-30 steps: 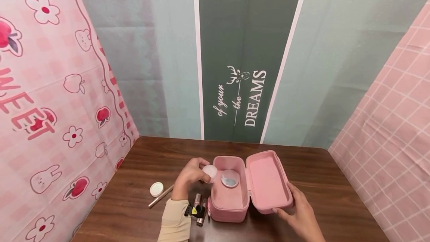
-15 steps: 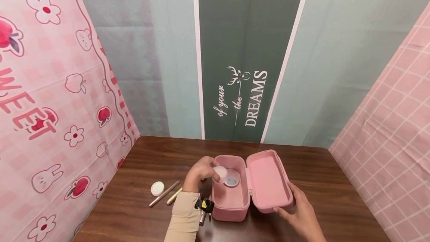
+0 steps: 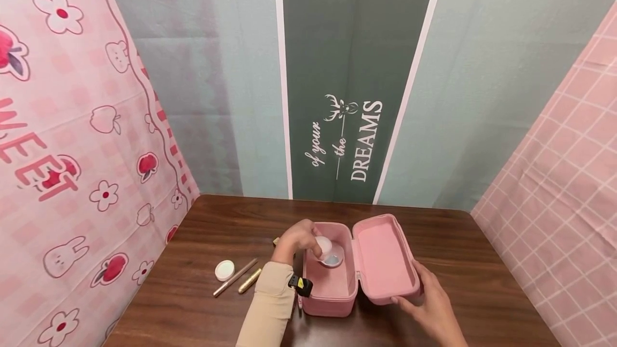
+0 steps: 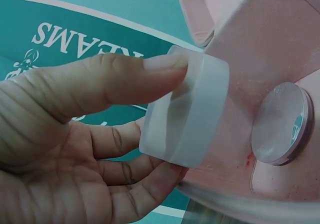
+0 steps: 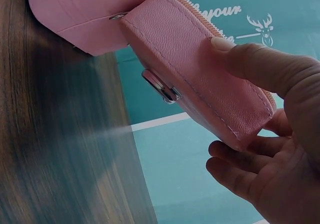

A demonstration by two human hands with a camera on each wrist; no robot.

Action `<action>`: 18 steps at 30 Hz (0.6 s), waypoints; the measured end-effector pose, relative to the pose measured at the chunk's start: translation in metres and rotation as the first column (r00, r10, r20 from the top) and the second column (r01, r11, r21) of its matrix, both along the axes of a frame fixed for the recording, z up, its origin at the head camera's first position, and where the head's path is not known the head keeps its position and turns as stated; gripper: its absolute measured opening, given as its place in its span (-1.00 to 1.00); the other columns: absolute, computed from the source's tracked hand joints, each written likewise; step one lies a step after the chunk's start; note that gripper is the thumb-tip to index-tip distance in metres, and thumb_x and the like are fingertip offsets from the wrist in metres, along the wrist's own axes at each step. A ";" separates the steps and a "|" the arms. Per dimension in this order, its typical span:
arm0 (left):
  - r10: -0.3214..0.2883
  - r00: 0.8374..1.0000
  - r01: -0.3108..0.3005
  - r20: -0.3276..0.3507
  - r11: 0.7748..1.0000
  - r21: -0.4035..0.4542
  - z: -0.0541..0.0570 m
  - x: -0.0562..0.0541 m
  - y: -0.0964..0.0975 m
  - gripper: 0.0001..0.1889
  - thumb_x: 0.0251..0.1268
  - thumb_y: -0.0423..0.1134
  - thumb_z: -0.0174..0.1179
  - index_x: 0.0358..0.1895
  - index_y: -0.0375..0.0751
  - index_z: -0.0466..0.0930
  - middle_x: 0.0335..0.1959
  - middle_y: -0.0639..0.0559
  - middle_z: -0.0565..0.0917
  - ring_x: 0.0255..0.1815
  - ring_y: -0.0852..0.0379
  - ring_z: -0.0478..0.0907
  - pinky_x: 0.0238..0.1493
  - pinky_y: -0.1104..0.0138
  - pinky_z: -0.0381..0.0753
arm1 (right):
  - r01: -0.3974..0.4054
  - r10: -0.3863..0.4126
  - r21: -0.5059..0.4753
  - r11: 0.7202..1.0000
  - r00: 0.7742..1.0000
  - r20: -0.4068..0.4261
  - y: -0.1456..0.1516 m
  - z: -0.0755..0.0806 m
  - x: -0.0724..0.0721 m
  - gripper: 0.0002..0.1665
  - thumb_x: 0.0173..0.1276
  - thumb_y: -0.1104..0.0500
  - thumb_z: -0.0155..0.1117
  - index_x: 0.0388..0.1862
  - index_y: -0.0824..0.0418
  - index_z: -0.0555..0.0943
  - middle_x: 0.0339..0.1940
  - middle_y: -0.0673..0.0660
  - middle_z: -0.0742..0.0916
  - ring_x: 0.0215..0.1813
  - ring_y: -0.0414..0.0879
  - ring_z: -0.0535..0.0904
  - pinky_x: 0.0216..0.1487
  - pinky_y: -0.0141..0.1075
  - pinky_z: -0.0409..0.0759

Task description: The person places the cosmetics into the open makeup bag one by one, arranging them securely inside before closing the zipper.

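Observation:
My left hand (image 3: 301, 237) pinches a small round white jar (image 4: 202, 109) between thumb and fingers, over the inside of the open pink zip case (image 3: 329, 307). On the case's floor lies a clear round flat container (image 4: 280, 126) with a silvery patch, just beyond the jar. In the head view the jar partly covers it. My right hand (image 3: 429, 304) grips the outer edge of the case's lid (image 3: 389, 261), thumb on one side and fingers on the other, holding it swung out to the right. A metal handle fitting (image 5: 161, 86) shows on the lid's outside.
Left of the case, a white round cap-like piece (image 3: 224, 270), a thin metallic stick (image 3: 235, 278) and a gold tube (image 3: 249, 281) lie on the brown wooden table (image 3: 178, 304). A small gold item (image 3: 276, 241) peeks out behind my left wrist.
My left hand has carried the white jar rightward from the case's left rim to above its inside. The right hand and the lid stay put.

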State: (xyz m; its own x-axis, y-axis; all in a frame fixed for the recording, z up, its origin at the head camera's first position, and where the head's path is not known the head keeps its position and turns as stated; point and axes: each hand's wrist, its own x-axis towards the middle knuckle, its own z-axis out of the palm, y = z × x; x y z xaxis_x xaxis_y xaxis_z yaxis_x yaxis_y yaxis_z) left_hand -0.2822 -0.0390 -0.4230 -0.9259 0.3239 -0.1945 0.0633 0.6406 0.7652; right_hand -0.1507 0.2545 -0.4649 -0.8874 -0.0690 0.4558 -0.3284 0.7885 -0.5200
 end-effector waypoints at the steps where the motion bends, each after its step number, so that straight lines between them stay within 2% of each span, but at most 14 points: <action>1: -0.006 1.000 0.006 -0.003 1.000 -0.006 0.001 -0.001 0.002 -0.68 -0.46 -0.48 0.48 -0.49 -0.29 0.57 -0.59 0.04 0.52 -0.57 0.15 0.38 -0.54 0.34 0.40 | 0.007 -0.007 0.006 1.000 1.000 0.004 0.000 0.000 0.000 0.05 -0.23 0.11 0.62 0.22 0.43 0.31 0.09 0.40 0.49 0.02 0.27 0.47 -0.13 0.12 0.43; 7: -0.048 0.999 0.047 -0.010 0.998 -0.032 0.003 -0.005 0.009 -0.66 -0.45 -0.50 0.45 -0.45 -0.28 0.54 -0.56 0.04 0.51 -0.53 0.15 0.38 -0.51 0.33 0.41 | 0.010 -0.010 0.003 1.000 1.000 0.006 0.000 -0.002 0.001 0.04 -0.24 0.10 0.62 0.21 0.43 0.32 0.07 0.39 0.50 -0.04 0.23 0.49 -0.17 0.09 0.46; 12: -0.130 0.991 0.130 -0.007 0.990 -0.050 -0.001 -0.011 0.011 -0.57 -0.44 -0.54 0.42 -0.32 -0.21 0.55 -0.42 0.03 0.52 -0.40 0.11 0.42 -0.36 0.29 0.46 | 0.009 -0.009 -0.003 1.000 1.000 0.013 0.000 -0.002 0.002 0.04 -0.23 0.10 0.62 0.22 0.43 0.31 0.08 0.40 0.50 -0.01 0.25 0.49 -0.15 0.11 0.45; 18: -0.168 0.985 0.169 0.040 0.985 -0.039 -0.002 -0.015 0.013 -0.55 -0.42 -0.57 0.39 -0.29 -0.19 0.55 -0.38 -0.01 0.52 -0.38 0.07 0.44 -0.32 0.22 0.50 | 0.002 -0.002 -0.006 1.000 1.000 -0.004 -0.001 -0.004 0.002 0.05 -0.23 0.11 0.62 0.21 0.46 0.31 0.08 0.42 0.49 0.00 0.29 0.48 -0.15 0.14 0.44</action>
